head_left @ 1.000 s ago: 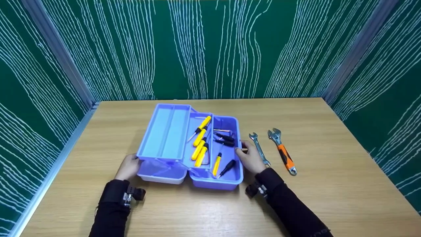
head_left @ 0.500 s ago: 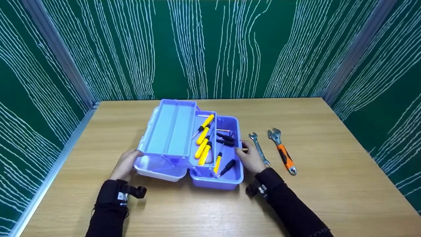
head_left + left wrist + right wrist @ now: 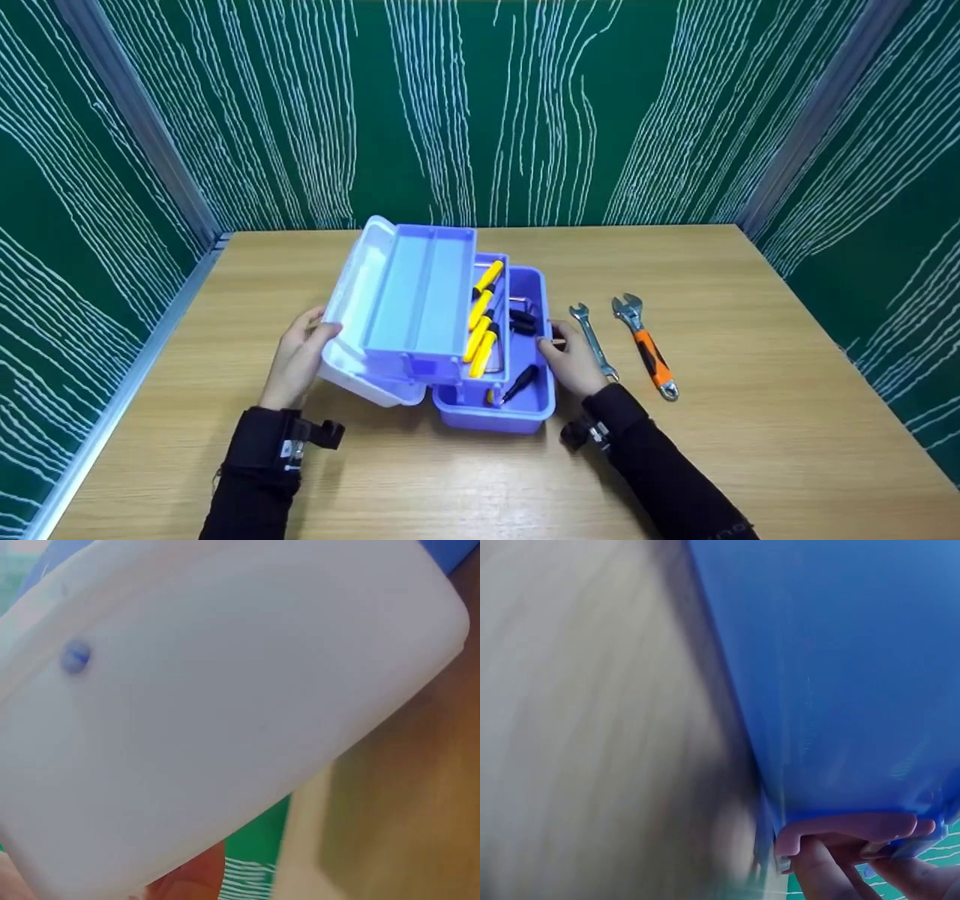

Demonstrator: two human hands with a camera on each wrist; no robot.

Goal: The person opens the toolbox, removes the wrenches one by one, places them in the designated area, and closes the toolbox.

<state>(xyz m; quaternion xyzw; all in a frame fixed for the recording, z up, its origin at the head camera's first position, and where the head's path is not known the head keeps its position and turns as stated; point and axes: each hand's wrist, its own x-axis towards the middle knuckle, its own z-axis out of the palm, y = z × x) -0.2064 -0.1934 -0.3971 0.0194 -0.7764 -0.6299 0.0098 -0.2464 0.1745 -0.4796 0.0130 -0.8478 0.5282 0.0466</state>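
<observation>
A purple toolbox (image 3: 525,411) stands on the table with its white lid (image 3: 351,281) swung up on the left. My left hand (image 3: 304,349) grips the lid's lower edge, thumb on top. The lid (image 3: 225,712) fills the left wrist view. An empty upper tray (image 3: 420,300) is raised and tilted over a tray of yellow screwdrivers (image 3: 480,330). A black screwdriver (image 3: 519,382) lies in the base. My right hand (image 3: 562,352) holds the box's right wall, and its fingers (image 3: 832,870) curl under the rim of the blue wall (image 3: 832,675).
An open-end spanner (image 3: 592,341) and an orange-handled adjustable wrench (image 3: 645,345) lie on the wooden table (image 3: 750,420) just right of the box. Green patterned walls enclose the table on three sides.
My left hand has lifted the white lid up and to the right. The trays have folded inward over the base, hiding more of the tools. The right hand has stayed put.
</observation>
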